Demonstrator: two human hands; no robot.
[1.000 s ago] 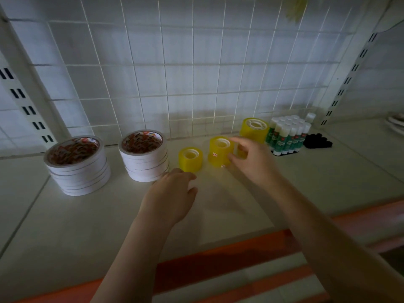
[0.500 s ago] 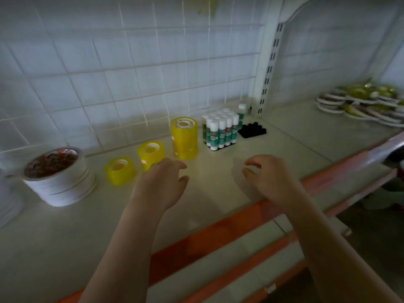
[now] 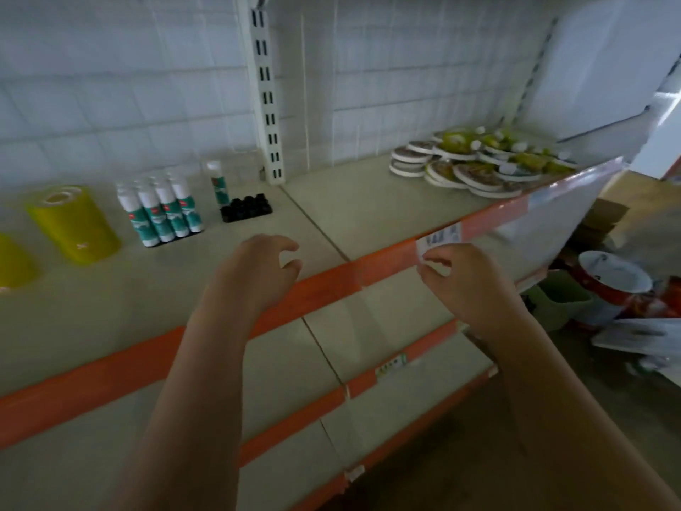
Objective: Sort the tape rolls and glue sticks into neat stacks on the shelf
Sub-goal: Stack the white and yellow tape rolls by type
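White shelf [image 3: 368,201] holds a loose tape pile [image 3: 475,164]; left hand [image 3: 254,274] and right hand [image 3: 464,282] hover loosely curled, holding nothing. A careless grab could topple it.

Both bare forearms outstretched, left hand [image 3: 258,274] and right hand [image 3: 464,285] loosely curled, each grip empty.

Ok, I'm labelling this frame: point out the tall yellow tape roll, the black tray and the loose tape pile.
tall yellow tape roll [image 3: 75,225], head view, side wall
black tray [image 3: 246,208], head view, top
loose tape pile [image 3: 475,171], head view, middle
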